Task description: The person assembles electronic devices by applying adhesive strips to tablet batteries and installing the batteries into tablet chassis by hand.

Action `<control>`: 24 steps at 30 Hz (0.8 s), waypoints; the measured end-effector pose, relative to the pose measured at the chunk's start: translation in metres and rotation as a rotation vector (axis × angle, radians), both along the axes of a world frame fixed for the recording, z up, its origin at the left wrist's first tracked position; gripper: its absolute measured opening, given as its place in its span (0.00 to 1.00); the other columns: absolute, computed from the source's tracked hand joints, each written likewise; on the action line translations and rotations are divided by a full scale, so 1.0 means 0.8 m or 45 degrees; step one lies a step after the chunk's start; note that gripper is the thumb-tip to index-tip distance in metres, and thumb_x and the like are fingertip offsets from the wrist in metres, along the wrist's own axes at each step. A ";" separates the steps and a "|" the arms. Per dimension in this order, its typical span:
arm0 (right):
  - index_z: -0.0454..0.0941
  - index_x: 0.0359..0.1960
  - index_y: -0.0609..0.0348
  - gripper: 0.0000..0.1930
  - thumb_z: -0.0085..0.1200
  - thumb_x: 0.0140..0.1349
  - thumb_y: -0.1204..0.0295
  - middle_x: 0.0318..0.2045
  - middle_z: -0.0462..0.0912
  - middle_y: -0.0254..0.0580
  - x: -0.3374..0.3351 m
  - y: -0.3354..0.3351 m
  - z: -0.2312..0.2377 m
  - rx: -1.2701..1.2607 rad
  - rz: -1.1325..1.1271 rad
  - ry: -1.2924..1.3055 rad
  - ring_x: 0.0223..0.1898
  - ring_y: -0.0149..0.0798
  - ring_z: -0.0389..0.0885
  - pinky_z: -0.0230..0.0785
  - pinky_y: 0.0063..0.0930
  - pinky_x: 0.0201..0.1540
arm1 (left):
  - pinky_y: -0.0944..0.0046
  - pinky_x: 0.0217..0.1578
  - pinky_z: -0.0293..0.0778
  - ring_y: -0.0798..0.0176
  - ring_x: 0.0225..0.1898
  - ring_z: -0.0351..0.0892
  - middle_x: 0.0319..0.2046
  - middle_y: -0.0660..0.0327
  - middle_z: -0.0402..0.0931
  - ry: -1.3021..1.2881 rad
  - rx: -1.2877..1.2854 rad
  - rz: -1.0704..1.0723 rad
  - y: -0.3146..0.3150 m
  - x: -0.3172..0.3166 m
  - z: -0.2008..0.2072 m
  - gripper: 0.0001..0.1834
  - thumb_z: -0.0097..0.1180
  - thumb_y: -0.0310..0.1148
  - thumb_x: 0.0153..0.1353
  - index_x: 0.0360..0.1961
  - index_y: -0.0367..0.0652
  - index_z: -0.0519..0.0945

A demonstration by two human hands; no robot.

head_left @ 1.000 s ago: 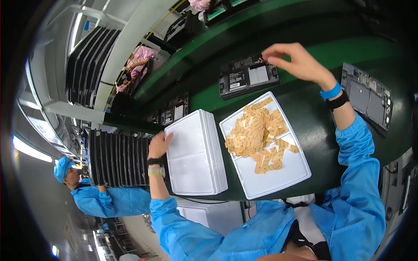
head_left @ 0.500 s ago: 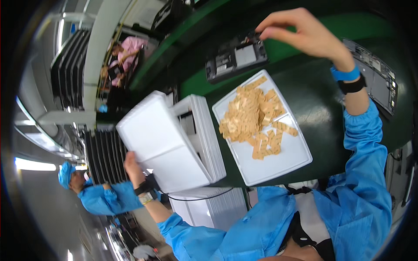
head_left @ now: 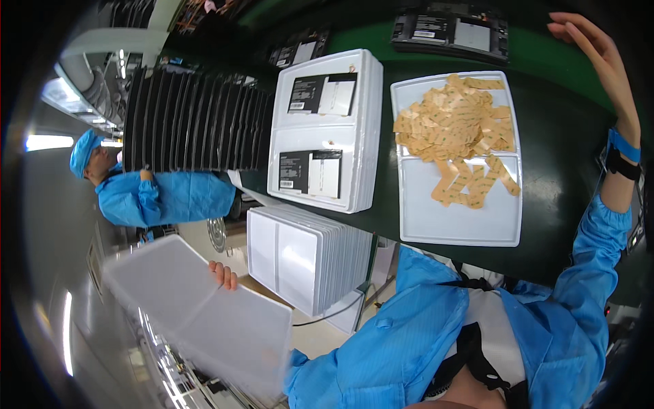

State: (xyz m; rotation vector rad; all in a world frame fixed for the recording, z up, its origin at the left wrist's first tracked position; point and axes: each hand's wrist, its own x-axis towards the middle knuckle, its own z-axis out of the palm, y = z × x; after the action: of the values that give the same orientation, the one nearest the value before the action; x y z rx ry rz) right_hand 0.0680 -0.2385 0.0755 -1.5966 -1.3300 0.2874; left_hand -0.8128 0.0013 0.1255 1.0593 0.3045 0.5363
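On the green worktop (head_left: 562, 157), batteries (head_left: 306, 93) lay in the top tray (head_left: 317, 128). Off its edge, the left hand (head_left: 223, 274) had fingers curled over a loose tray (head_left: 235, 327); that one-sided grip could let it swing into the lower stack (head_left: 296, 252). The right hand (head_left: 601, 58) looked empty, fingers loosely extended.

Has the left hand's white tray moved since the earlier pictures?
Yes: the held tray moved off the stack on the green table, leftward and lower in view.

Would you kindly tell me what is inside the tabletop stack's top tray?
The top tray shows two black-and-white packs, one per compartment; anything beneath them is covered.
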 end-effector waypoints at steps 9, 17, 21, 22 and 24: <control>0.78 0.63 0.61 0.20 0.48 0.79 0.61 0.53 0.86 0.41 0.011 0.001 -0.005 -0.130 0.014 -0.052 0.58 0.34 0.81 0.68 0.26 0.65 | 0.53 0.42 0.78 0.55 0.43 0.84 0.37 0.52 0.82 1.553 0.114 1.587 -0.091 -0.090 -0.127 0.27 0.42 0.47 0.79 0.44 0.28 0.78; 0.79 0.62 0.61 0.19 0.47 0.79 0.62 0.52 0.86 0.42 0.001 -0.004 -0.001 -0.147 -0.037 0.008 0.57 0.34 0.82 0.70 0.27 0.65 | 0.46 0.43 0.81 0.40 0.40 0.88 0.34 0.36 0.85 2.469 0.222 0.899 -0.100 -0.012 -0.161 0.36 0.38 0.51 0.75 0.38 0.20 0.81; 0.79 0.62 0.60 0.19 0.48 0.79 0.62 0.52 0.86 0.42 0.001 -0.004 -0.001 -0.120 0.009 -0.029 0.57 0.34 0.82 0.71 0.27 0.64 | 0.50 0.44 0.84 0.47 0.41 0.89 0.34 0.40 0.86 2.643 -0.213 0.521 -0.076 -0.033 -0.144 0.33 0.45 0.53 0.71 0.37 0.26 0.83; 0.79 0.62 0.60 0.19 0.48 0.79 0.62 0.52 0.86 0.42 -0.001 -0.004 0.000 -0.096 0.029 -0.063 0.57 0.34 0.82 0.71 0.27 0.64 | 0.50 0.44 0.84 0.47 0.41 0.89 0.34 0.40 0.86 2.648 -0.197 0.509 -0.074 -0.035 -0.141 0.33 0.45 0.53 0.71 0.37 0.26 0.83; 0.79 0.61 0.60 0.18 0.48 0.79 0.63 0.51 0.86 0.42 0.002 -0.002 0.001 -0.127 0.009 -0.051 0.57 0.34 0.83 0.72 0.27 0.64 | 0.52 0.42 0.83 0.49 0.42 0.89 0.34 0.46 0.86 3.281 1.134 0.563 -0.066 -0.027 -0.135 0.30 0.50 0.55 0.69 0.34 0.32 0.84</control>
State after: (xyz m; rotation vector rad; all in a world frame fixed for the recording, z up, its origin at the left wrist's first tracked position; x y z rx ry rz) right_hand 0.0693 -0.2398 0.0760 -1.6886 -1.3701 0.3320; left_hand -0.8341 -0.0516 0.0176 1.9885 2.7465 -0.8295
